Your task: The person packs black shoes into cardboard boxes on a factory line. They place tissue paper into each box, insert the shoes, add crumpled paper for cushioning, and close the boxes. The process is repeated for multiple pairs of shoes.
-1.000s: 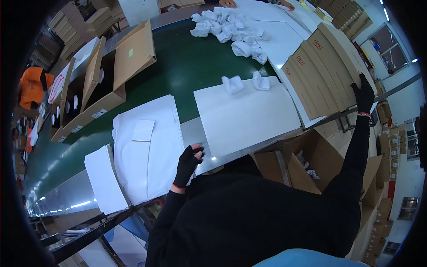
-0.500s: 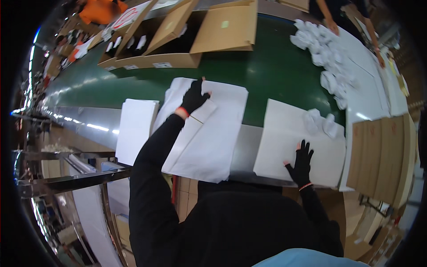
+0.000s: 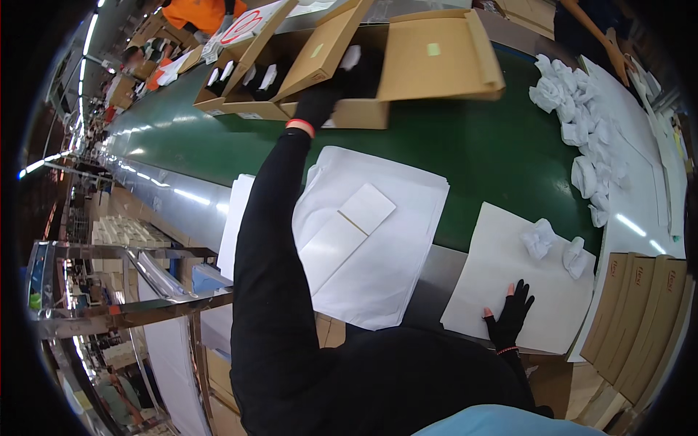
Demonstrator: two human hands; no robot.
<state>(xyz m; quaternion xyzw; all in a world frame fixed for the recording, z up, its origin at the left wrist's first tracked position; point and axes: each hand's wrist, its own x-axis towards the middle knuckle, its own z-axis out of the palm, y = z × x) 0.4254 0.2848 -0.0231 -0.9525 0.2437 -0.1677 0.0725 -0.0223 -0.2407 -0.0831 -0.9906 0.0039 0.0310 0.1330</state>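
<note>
My left hand (image 3: 318, 103), in a black fingertip-less glove with a red band at the wrist, reaches over the front wall of an open cardboard box (image 3: 363, 114). Its fingers merge with the dark inside, so their pose is hidden. Dark contents with a white wad (image 3: 350, 58) show in that box. My right hand (image 3: 511, 314) lies flat with spread fingers on a stack of cream paper sheets (image 3: 480, 254). Two crumpled paper wads (image 3: 538, 240) rest on the same sheets. Between my arms, a folded white paper strip (image 3: 327, 251) lies across large white sheets (image 3: 407, 218).
A green conveyor belt (image 3: 480, 152) runs along the table. Crumpled paper wads (image 3: 574, 123) are heaped at the far right, near another person's arm (image 3: 600, 36). Flat brown cartons (image 3: 632, 312) stand at the right. A metal frame (image 3: 145, 312) is at the left.
My left hand has left the white sheets and gone forward to the open box. My right hand stays spread on the cream sheets. The view has shifted.
</note>
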